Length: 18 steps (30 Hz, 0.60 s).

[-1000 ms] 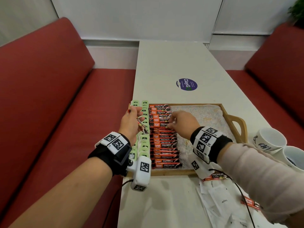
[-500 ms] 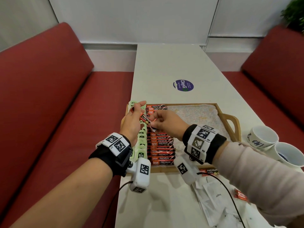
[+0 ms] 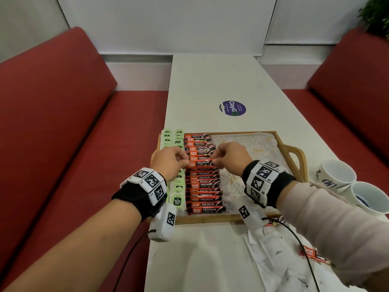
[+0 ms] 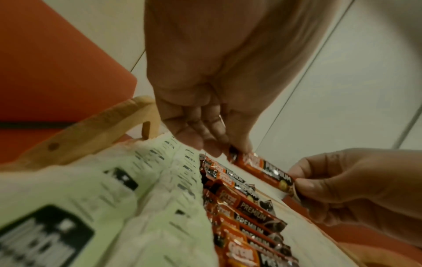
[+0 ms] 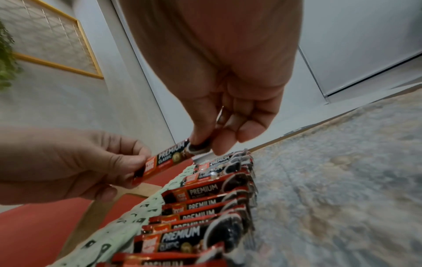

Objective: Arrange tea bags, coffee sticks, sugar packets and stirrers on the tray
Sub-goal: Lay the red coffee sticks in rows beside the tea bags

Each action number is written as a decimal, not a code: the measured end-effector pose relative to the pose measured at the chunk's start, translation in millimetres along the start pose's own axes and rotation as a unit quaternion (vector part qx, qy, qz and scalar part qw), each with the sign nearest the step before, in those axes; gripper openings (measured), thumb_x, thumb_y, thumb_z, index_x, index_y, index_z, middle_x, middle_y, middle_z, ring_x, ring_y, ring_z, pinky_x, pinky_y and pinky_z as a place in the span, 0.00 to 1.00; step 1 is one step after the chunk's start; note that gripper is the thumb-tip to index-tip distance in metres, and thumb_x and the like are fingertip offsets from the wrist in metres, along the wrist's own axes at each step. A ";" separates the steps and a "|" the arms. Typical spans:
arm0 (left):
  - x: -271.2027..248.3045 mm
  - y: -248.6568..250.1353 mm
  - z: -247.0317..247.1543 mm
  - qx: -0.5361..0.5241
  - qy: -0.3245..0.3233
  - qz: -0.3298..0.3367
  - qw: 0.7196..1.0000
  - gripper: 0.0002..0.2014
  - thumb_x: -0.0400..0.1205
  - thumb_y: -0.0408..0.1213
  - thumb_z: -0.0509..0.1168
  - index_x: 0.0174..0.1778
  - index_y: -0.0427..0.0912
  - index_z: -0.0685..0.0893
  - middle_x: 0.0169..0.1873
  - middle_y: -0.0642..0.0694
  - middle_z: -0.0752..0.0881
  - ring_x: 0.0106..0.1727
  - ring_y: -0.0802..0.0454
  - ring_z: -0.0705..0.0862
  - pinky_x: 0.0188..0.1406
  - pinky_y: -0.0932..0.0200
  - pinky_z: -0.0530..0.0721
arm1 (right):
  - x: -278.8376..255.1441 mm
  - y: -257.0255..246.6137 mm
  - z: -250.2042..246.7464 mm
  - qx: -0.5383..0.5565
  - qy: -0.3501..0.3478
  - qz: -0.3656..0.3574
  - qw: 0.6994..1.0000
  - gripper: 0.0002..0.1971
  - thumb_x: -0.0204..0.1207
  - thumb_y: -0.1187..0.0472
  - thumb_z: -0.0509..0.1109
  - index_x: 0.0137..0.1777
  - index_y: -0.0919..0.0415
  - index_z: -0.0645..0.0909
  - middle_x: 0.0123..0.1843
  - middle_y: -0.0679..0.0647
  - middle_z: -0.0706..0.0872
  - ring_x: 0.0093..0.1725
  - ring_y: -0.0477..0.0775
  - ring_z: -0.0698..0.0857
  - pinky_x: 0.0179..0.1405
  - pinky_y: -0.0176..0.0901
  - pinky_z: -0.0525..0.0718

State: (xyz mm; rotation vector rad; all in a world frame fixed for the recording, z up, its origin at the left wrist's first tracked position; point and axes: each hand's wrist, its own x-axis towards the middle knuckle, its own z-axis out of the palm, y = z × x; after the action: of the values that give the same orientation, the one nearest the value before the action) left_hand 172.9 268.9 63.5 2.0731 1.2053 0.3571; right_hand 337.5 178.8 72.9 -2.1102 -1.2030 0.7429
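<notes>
A wooden tray [image 3: 292, 153] lined with a pale cloth holds two columns of green tea bags [image 3: 177, 186] at its left and a column of red coffee sticks [image 3: 205, 186] beside them. Both hands hold one red coffee stick [image 3: 201, 162] level just above that column. My left hand [image 3: 171, 162] pinches its left end and my right hand [image 3: 229, 158] pinches its right end. The wrist views show the same stick [image 4: 262, 168] [image 5: 170, 159] pinched between thumb and fingers at each end, above the rows of sticks [image 4: 246, 216] [image 5: 198, 213].
White sugar packets [image 3: 273, 253] and a loose coffee stick [image 3: 313, 253] lie on the white table near its front right. Two white cups [image 3: 336, 173] stand right of the tray. A purple sticker [image 3: 232, 108] lies beyond the tray. Red benches flank the table.
The left hand held the stick tilted over the tea bags; the right hand came across and took its other end. Now both hands hold it level over the coffee column.
</notes>
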 end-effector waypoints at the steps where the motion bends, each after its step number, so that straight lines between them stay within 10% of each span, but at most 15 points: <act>1: -0.2 0.3 0.5 0.026 -0.010 0.003 1.000 0.07 0.77 0.38 0.71 0.35 0.52 0.83 0.32 0.57 0.84 0.38 0.60 0.81 0.52 0.64 0.79 | 0.0 1.7 0.1 -0.012 -0.011 0.007 1.000 0.05 0.74 0.68 0.74 0.39 0.59 0.83 0.33 0.49 0.84 0.35 0.47 0.83 0.45 0.42 0.83; 4: -0.3 3.1 3.0 0.065 -0.033 0.001 0.997 0.02 0.77 0.33 0.71 0.43 0.45 0.87 0.32 0.57 0.82 0.34 0.64 0.78 0.34 0.82 0.69 | 1.7 5.8 2.3 -0.031 -0.027 0.023 0.999 0.10 0.74 0.67 0.74 0.34 0.56 0.81 0.30 0.47 0.82 0.29 0.42 0.80 0.37 0.35 0.79; 9: 4.0 4.0 10.8 0.085 -0.069 -0.022 0.994 0.06 0.75 0.28 0.72 0.38 0.45 0.85 0.33 0.53 0.82 0.42 0.54 0.82 0.50 0.59 0.81 | 7.3 11.8 7.5 -0.071 -0.036 0.042 0.996 0.11 0.71 0.67 0.77 0.32 0.55 0.81 0.31 0.46 0.83 0.33 0.46 0.82 0.46 0.44 0.84; 18: 13.6 3.8 15.1 0.097 -0.060 -0.022 0.993 0.07 0.75 0.28 0.72 0.47 0.42 0.88 0.38 0.51 0.81 0.44 0.54 0.80 0.43 0.63 0.76 | 11.8 15.0 11.9 -0.103 -0.040 0.056 0.992 0.08 0.72 0.65 0.76 0.35 0.57 0.81 0.36 0.51 0.85 0.38 0.51 0.83 0.47 0.45 0.85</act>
State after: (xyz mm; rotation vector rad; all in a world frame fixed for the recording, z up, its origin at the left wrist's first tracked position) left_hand 190.8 272.5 53.9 2.1950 1.2518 0.0956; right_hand 342.4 185.6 52.0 -2.3533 -1.2585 0.7895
